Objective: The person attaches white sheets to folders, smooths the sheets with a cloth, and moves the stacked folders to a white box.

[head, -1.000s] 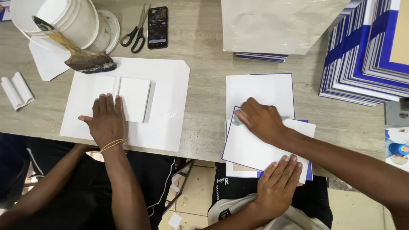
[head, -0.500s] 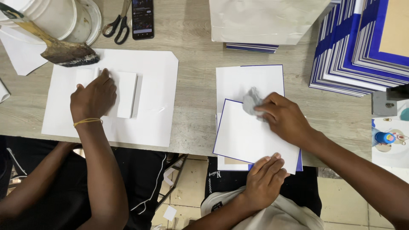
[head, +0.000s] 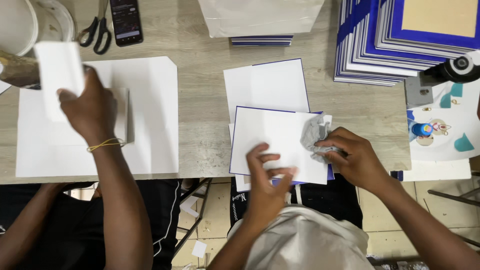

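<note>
A white sheet with a blue edge [head: 272, 142] lies at the table's near edge, on top of another white sheet [head: 265, 85]. My left hand [head: 267, 172] presses flat on its lower part, fingers spread. My right hand [head: 352, 157] grips a crumpled grey cloth [head: 315, 132] against the sheet's right edge. To the left, a co-worker's hand [head: 92, 107] with a yellow wristband holds up a small white card [head: 60, 75] over a large white sheet [head: 155, 115].
Tall stacks of blue-edged boards [head: 400, 40] fill the far right. Scissors [head: 97, 32] and a phone [head: 126, 20] lie at the back left beside a white bucket [head: 20, 25] and a brush [head: 17, 70]. A white bag [head: 260, 15] stands behind.
My right hand slid the cloth from the sheet's middle to its right edge. My left hand moved up onto the sheet. The co-worker lifted a white card off the large sheet.
</note>
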